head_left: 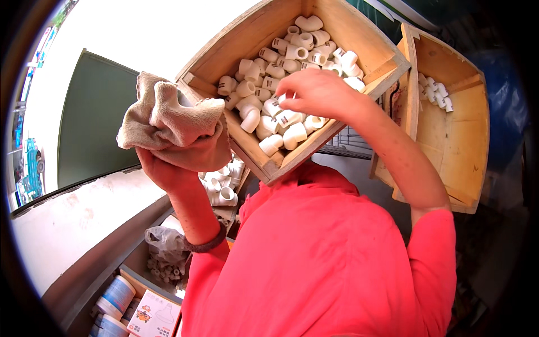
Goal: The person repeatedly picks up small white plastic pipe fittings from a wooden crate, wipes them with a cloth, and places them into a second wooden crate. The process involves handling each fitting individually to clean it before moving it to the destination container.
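Note:
A wooden box [368,28] full of white plastic pipe elbows [261,94] stands in front of me. My left hand [160,171] is closed on a crumpled beige cloth [174,123], held up beside the box's left corner. Over the fittings, at the right side of the pile, my right hand [317,94] reaches in with its fingers curled. A white pipe elbow shows between its thumb and fingertips, partly hidden by them.
To the right is a second wooden box [449,140] with a few small white fittings [435,92]. More white fittings [224,194] lie below the cloth. At lower left are a clear plastic bag [167,238], a printed carton [154,314] and white-and-blue tubs [117,296].

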